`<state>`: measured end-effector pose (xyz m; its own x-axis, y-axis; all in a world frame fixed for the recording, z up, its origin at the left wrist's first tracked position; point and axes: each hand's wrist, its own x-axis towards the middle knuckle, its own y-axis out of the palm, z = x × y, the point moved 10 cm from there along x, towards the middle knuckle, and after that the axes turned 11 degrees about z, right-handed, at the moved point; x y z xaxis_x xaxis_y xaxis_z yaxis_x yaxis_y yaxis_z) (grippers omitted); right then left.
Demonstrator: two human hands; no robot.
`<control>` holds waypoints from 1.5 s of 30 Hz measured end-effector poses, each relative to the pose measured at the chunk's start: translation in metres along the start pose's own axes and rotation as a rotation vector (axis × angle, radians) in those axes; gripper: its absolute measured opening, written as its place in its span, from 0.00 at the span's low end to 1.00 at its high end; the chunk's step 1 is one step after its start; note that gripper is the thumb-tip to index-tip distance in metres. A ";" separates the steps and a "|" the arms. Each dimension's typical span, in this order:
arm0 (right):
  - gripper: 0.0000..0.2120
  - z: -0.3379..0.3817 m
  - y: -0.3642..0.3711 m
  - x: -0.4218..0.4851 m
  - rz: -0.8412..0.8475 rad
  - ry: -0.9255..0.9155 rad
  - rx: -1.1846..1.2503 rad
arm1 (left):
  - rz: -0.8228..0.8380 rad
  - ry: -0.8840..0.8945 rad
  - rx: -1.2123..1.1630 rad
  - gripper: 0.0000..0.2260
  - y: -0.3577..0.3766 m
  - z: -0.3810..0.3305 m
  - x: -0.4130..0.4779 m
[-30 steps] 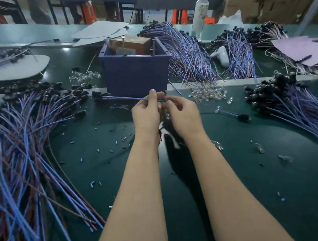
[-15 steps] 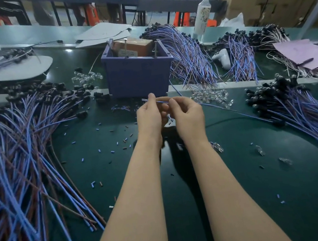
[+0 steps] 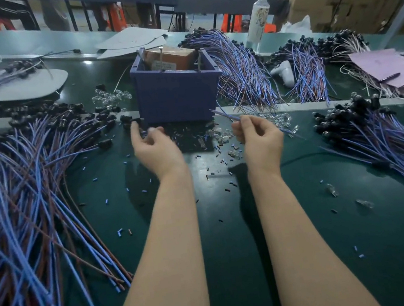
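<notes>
Before purple bin (image 3: 177, 99): right hand (image 3: 258, 137) pinches wire (image 3: 224, 115); left hand (image 3: 156, 149) slack beside caps (image 3: 126, 119).

No legible text, even on the box label (image 3: 163, 66)

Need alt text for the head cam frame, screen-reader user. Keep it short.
A person's right hand pinches a thin blue wire while the left hand reaches toward loose black caps beside a blue plastic bin on a green worktable. A left bundle and a right bundle of blue and brown wires flank the hands.
</notes>
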<state>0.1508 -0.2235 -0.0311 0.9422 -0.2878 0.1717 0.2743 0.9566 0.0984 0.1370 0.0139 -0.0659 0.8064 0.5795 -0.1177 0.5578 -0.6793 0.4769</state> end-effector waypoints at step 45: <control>0.11 0.013 0.067 -0.025 0.325 -0.168 -0.612 | 0.411 0.110 0.303 0.11 0.060 0.003 -0.010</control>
<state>0.1435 -0.1526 -0.0157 0.9658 0.0600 0.2523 0.0900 0.8348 -0.5431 0.1626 -0.0340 -0.0390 0.9544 0.2706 0.1264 0.2446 -0.9511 0.1888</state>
